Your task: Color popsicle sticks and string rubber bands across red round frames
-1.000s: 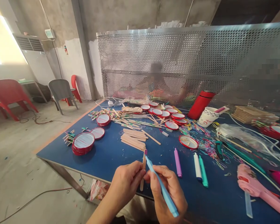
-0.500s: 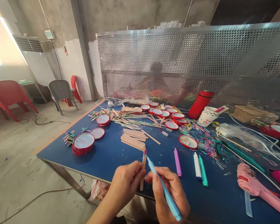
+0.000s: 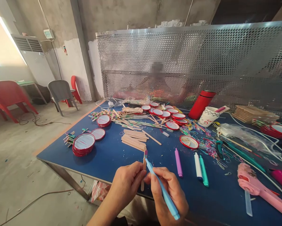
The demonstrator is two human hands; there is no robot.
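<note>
Between the thumb and fingers of my left hand (image 3: 128,180) a wooden craft stick (image 3: 144,163) stands nearly upright, its top end coloured purple. My right hand (image 3: 170,191) is closed around a light blue marker (image 3: 163,190), whose tip touches or nearly touches the stick just below the purple end. Just beyond my hands lies a pile of plain craft sticks (image 3: 134,139). To the right lie a purple marker (image 3: 178,162), a white marker (image 3: 198,166) and a teal marker (image 3: 204,171).
Stacked red-rimmed discs (image 3: 83,144) sit at left, with more at the back. Coloured rubber bands (image 3: 210,146), a red flask (image 3: 202,103), a paper cup (image 3: 208,116) and a pink glue gun (image 3: 260,191) are at right. A perforated metal screen (image 3: 131,62) stands behind the table.
My right hand has shifted slightly left, bringing the blue marker's tip closer to the stick and a little lower on it. My left hand keeps its hold on the stick.
</note>
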